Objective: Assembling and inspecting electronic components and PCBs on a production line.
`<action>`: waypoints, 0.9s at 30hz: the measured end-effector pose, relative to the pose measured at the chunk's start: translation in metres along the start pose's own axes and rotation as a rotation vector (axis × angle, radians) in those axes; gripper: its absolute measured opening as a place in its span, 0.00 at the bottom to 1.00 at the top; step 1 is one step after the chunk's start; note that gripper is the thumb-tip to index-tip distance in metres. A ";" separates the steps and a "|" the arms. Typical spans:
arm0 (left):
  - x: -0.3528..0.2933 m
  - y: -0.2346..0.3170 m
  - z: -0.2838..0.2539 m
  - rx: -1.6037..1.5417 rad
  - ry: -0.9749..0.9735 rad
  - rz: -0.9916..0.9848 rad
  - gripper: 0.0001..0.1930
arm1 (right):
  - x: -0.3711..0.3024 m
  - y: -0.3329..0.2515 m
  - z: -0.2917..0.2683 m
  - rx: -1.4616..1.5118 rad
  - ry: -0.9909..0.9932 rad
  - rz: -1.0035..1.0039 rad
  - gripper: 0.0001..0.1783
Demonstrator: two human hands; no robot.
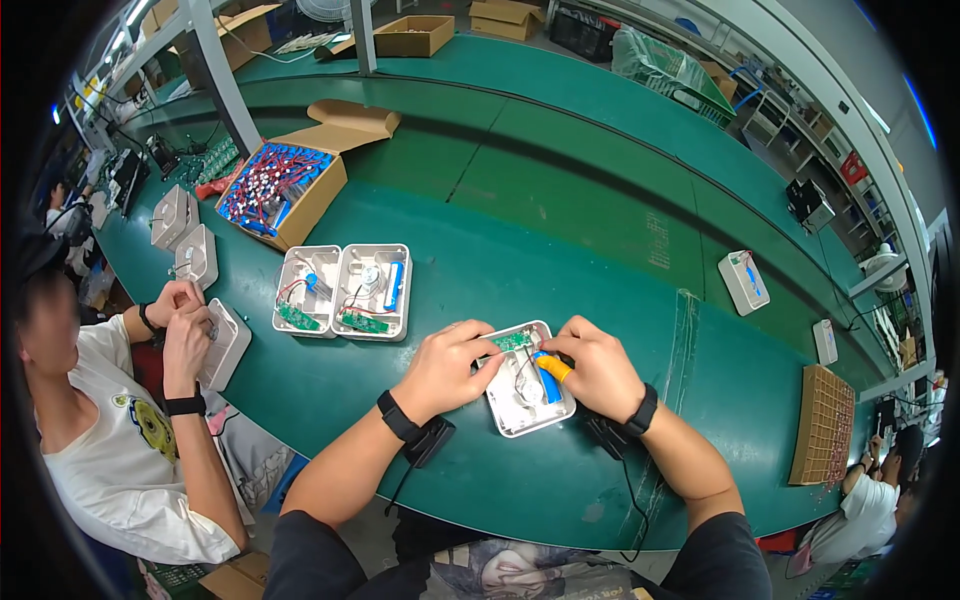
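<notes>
In front of me a white plastic housing [512, 425] lies open on the green bench, holding a green circuit board [514, 342], a round white part [530, 388] and a blue cylindrical battery [550, 386]. My left hand [447, 370] is closed at the housing's upper left corner, its fingertips on the left end of the board. My right hand [603, 372] bends over the upper right corner, fingers drawn together near the board's right end. A yellow finger cover on that hand lies across the battery. What the right fingertips pinch is hidden.
Left of me stand two filled housings [372, 270] and a carton of blue batteries [283, 190]. A co-worker [140, 440] handles another housing [228, 345]. Rightward are a housing with a battery [744, 282] and a brown gridded tray [822, 425]. Black wrist devices trail cables.
</notes>
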State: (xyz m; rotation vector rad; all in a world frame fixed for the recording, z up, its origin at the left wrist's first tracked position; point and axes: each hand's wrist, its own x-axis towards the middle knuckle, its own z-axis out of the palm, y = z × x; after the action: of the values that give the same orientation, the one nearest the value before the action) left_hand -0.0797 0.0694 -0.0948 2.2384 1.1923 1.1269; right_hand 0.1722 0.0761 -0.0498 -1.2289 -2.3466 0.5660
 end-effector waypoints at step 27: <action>0.002 -0.018 -0.018 0.521 0.224 -0.156 0.20 | -0.013 -0.008 -0.004 -0.480 -0.085 -0.331 0.07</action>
State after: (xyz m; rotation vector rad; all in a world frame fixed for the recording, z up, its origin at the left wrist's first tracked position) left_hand -0.1029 0.0803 -0.0943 2.3596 1.9018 1.1238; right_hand 0.1757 0.0615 -0.0447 -0.9712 -2.7787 -0.0633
